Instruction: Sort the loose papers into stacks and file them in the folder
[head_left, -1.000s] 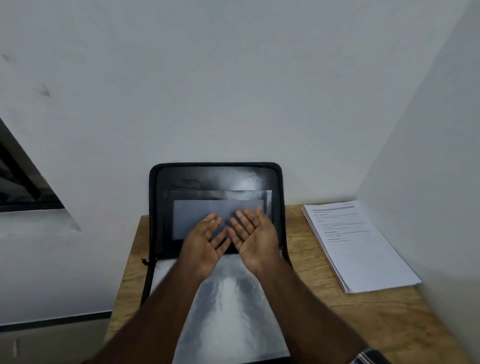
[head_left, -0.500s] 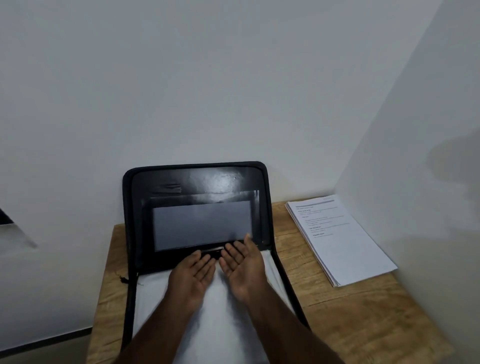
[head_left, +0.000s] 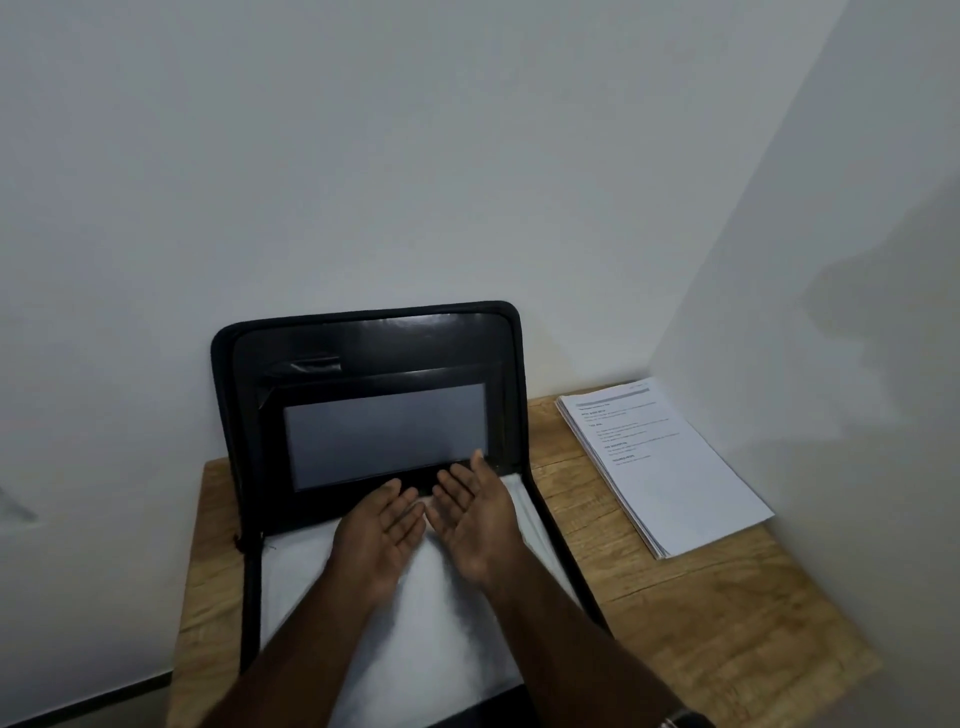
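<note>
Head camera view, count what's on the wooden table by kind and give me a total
Black zip folder, open: 1
Stack of printed papers: 1
White sheet lying in the folder: 1
Hands, left hand and right hand, palms up over the folder: 2
Total: 5

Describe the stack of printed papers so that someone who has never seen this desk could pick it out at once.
Start at the wooden table set in the corner of the white walls. The open black folder leans against the back wall; to its right, close to the side wall, lies the stack of printed papers. It alone shows lines of printed text on its top sheet, and neither hand touches it.
</note>
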